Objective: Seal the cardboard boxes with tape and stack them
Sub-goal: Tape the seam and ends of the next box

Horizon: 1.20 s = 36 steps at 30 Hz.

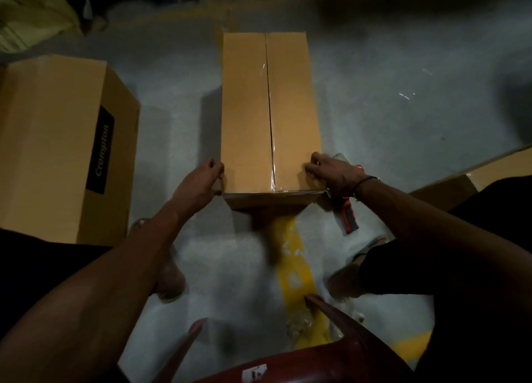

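Your left hand (201,181) and right hand (331,171) gripped, fingers curled, the near corners of the taped box (270,117) at frame centre; its long axis ran straight away from you

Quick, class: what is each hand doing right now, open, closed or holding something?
Left hand: grips the near left edge of the cardboard box.
Right hand: fingers curled, pressing on the box's near right corner; holds nothing separate.
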Each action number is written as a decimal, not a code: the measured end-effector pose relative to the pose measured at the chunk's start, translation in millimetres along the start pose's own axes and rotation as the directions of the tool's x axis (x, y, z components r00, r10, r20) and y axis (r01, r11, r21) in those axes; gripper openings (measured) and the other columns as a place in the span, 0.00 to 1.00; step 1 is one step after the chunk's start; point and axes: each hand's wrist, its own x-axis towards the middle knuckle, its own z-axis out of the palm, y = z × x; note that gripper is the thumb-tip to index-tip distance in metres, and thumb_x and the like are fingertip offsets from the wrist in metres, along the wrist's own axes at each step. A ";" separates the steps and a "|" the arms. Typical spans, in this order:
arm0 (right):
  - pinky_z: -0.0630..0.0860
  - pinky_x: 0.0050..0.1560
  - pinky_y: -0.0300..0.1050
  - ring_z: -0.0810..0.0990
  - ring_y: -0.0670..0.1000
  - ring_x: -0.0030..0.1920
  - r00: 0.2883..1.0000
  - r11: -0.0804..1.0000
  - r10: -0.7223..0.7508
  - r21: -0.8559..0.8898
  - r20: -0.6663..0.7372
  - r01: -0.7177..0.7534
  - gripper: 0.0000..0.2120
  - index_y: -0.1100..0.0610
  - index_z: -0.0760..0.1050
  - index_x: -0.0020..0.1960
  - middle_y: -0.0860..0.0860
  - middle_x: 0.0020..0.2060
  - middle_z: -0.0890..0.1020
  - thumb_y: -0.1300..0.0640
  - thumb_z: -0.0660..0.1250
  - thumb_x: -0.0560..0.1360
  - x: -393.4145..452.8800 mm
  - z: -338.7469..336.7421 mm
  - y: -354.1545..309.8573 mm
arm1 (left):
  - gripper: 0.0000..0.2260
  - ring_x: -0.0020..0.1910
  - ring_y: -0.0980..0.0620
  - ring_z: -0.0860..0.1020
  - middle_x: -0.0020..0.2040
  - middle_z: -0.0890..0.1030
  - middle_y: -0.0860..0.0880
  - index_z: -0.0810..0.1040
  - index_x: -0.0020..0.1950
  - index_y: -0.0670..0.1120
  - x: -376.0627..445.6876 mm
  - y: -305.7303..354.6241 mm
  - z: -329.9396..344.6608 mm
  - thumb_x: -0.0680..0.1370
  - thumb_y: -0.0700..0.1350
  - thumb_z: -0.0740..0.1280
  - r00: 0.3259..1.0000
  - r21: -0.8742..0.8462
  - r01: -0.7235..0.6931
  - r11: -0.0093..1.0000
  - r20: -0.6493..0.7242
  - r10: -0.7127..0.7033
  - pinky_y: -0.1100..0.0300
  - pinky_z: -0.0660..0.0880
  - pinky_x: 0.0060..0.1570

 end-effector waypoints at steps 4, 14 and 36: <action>0.73 0.50 0.52 0.76 0.63 0.57 0.843 0.835 0.528 0.239 -0.101 -0.495 0.15 0.60 0.71 0.59 0.60 0.58 0.74 0.59 0.69 0.75 -8.5 2.3 -12.1 | 0.08 0.47 0.41 0.79 0.49 0.80 0.40 0.78 0.50 0.38 -2.5 2.8 8.9 0.76 0.40 0.73 0.883 -0.215 0.445 0.869 -0.058 -0.466 0.55 0.72 0.44; 0.81 0.46 0.57 0.80 0.59 0.34 0.555 -0.077 0.499 0.672 0.665 -0.736 0.31 0.65 0.72 0.55 0.62 0.38 0.80 0.34 0.62 0.78 1.6 18.1 -25.8 | 0.20 0.22 0.50 0.67 0.28 0.69 0.45 0.73 0.43 0.45 0.9 47.5 2.7 0.85 0.58 0.57 0.537 -0.595 0.796 0.114 0.605 -0.588 0.62 0.65 0.26; 0.72 0.45 0.46 0.75 0.52 0.46 0.627 0.426 0.776 0.678 0.066 -0.599 0.18 0.60 0.73 0.47 0.55 0.45 0.79 0.53 0.81 0.69 6.7 9.0 -47.1 | 0.17 0.63 0.37 0.79 0.64 0.79 0.35 0.77 0.65 0.34 17.6 91.3 1.7 0.80 0.42 0.72 0.684 -0.346 0.699 0.626 0.069 -0.726 0.50 0.77 0.55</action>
